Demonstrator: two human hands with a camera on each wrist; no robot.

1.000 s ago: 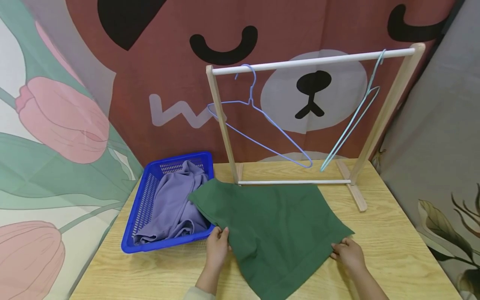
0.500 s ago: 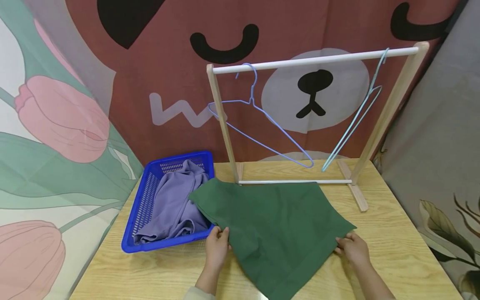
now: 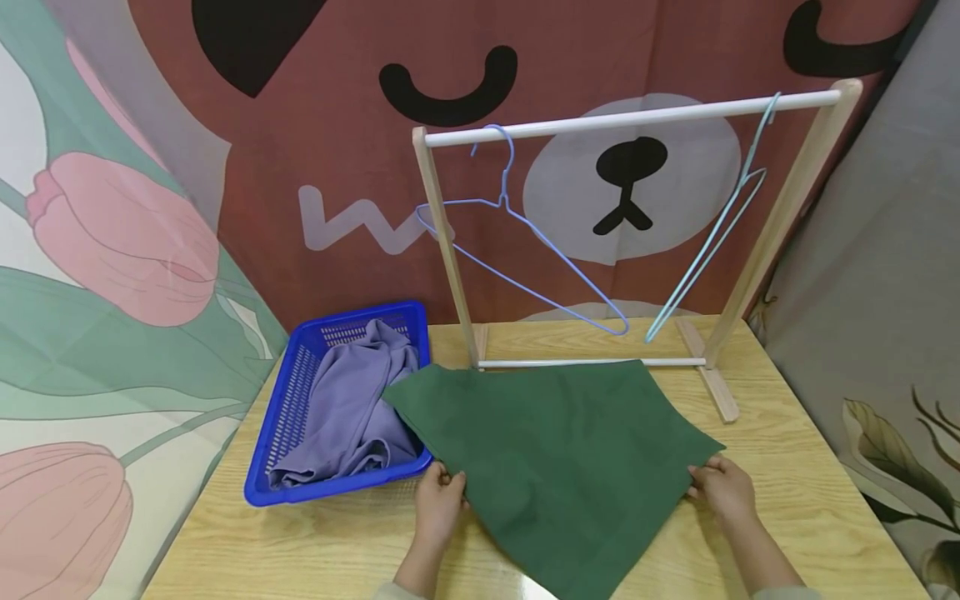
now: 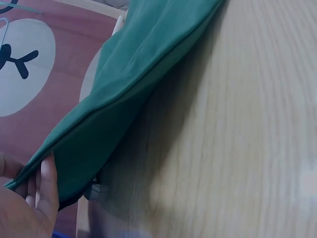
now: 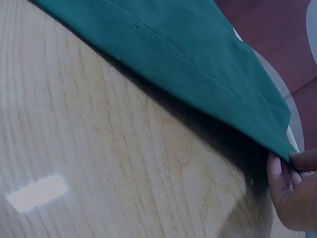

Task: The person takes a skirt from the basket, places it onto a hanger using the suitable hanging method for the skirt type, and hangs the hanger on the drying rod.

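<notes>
A green garment (image 3: 555,458) with a wide stitched hem lies spread over the table in the head view, one upper corner reaching to the basket's rim. My left hand (image 3: 438,504) pinches its left edge between thumb and fingers. On the other side, my right hand (image 3: 723,490) pinches the hem close to the right corner. In the left wrist view the garment's edge (image 4: 109,99) is lifted in a fold from the fingers. The right wrist view shows the hem (image 5: 198,99) raised slightly, casting a shadow on the wood.
A blue basket (image 3: 258,454) holding a purple garment (image 3: 348,408) stands at the left. Behind the green garment is a wooden rack with a white rail (image 3: 637,121), bearing a lilac hanger (image 3: 540,236) and a mint hanger (image 3: 705,250). A patterned cloth backdrop surrounds the table.
My right hand has moved right and slightly away from me, drawing the garment's right corner with it. The left hand has shifted slightly right and nearer, and the garment looks more spread out.
</notes>
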